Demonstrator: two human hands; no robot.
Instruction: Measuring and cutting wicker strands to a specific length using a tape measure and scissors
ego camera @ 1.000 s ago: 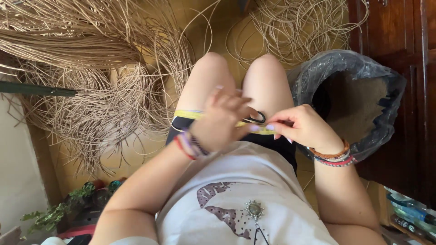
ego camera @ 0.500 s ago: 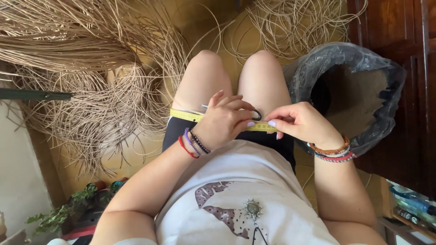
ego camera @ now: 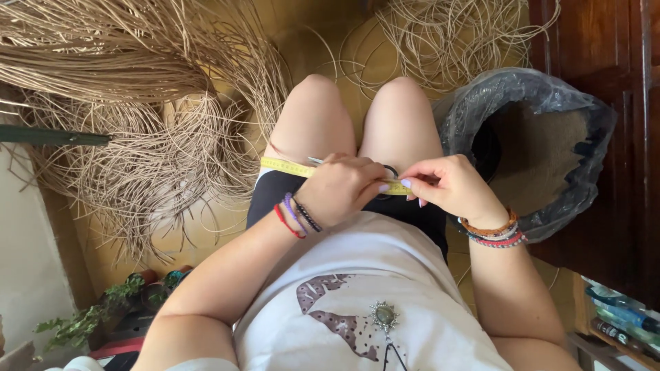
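left hand and right hand at frame centre, each pinching the yellow measuring tape stretched across the lap. scissors mostly hidden behind left fingers; only handle loop and blade tip show. reed strands upper left, cut off by frame.

Loose reed bundles on floor; black plastic-lined bin; potted plant.

Yellow tape measure, tan reeds (pale, straw-like), black shorts, grey bag
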